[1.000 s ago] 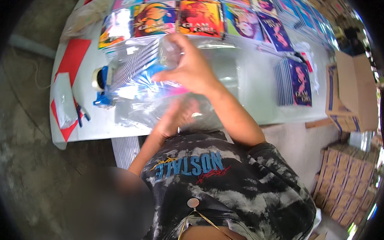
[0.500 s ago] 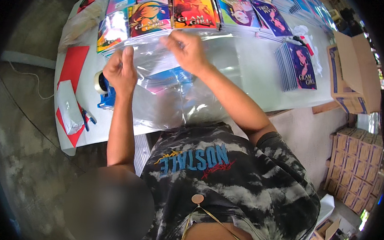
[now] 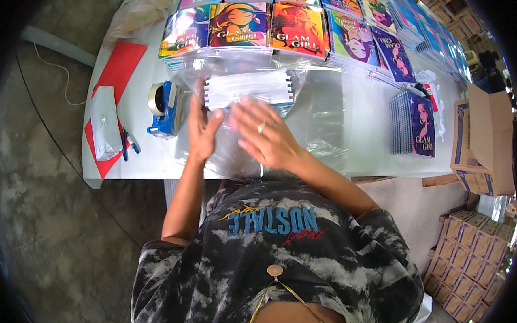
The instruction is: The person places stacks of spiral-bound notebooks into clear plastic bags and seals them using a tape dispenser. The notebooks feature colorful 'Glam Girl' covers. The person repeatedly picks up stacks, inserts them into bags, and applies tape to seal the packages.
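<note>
A stack of notebooks (image 3: 248, 88) stands in front of me, its white page edges showing. Clear plastic film (image 3: 320, 110) spreads beneath and around it, hanging toward my shirt. My left hand (image 3: 202, 129) is open at the stack's left end, fingers upright along it and thumb apart. Against the near side lies my right hand (image 3: 267, 133), its fingers stretched and slightly spread, a little blurred, with a ring on one finger. Neither hand grips anything. The fingers of the right hand hide part of the stack's near edge.
Rows of colourful notebooks (image 3: 239, 25) line the table's far side. Left are a blue tape dispenser (image 3: 167, 110), a white wrapped bundle (image 3: 104, 122) and red sheets (image 3: 124, 69). Right are an upright notebook stack (image 3: 412, 124) and an open cardboard box (image 3: 485, 137).
Both hands have come down from holding up the plastic film to the sides of the notebook stack, and have opened. The stack's white page edges now show. The view has shifted left.
</note>
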The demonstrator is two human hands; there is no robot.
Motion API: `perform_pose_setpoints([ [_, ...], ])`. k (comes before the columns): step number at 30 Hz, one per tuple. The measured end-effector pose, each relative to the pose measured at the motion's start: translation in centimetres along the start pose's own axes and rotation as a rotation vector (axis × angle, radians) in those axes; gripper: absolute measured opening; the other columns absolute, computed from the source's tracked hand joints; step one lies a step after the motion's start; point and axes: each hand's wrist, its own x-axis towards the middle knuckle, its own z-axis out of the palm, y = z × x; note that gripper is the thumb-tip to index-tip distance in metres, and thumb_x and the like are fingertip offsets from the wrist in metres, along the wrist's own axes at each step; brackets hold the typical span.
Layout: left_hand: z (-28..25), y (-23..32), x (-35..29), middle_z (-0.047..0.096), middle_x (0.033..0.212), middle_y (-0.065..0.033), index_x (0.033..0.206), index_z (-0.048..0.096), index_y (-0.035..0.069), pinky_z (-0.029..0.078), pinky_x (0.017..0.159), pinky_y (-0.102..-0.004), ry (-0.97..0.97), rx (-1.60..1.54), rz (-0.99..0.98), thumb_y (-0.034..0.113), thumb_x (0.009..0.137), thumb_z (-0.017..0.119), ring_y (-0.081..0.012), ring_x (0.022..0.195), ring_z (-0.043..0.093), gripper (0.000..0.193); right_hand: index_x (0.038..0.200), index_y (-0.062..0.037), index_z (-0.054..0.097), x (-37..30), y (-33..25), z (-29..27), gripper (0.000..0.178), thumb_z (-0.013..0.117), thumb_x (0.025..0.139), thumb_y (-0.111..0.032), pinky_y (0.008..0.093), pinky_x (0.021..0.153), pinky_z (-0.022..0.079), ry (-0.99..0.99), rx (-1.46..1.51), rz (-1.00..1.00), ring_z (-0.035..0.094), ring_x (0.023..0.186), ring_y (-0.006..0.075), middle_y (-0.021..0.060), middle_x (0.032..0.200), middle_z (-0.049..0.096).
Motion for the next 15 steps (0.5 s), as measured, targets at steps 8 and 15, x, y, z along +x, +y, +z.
perform_pose_setpoints([
  [8,2.9,1.4,-1.1,0.058,0.121,-0.007,0.11,0.064,0.009,0.027,0.104,-0.0379,0.317,0.817,0.177,0.014,0.087,0.058,-0.0263,0.122,0.043,0.025,0.122,0.0077,0.045,6.5,3.7,0.6,0.041,0.052,0.086,-0.01,0.0456,0.103,0.03,-0.022,-0.164,0.338,0.041,0.122,0.0384,0.0236,0.134,0.041],
  [15,4.7,3.5,0.2,0.057,0.123,-0.0062,0.109,0.064,0.009,0.021,0.106,-0.0468,0.069,0.996,0.273,0.02,0.085,0.059,-0.0255,0.121,0.046,0.027,0.123,0.0006,0.048,1.6,2.8,0.2,0.045,0.057,0.081,-0.012,0.0491,0.104,0.023,0.535,-0.128,0.531,0.042,0.122,0.0327,0.0214,0.13,0.044],
])
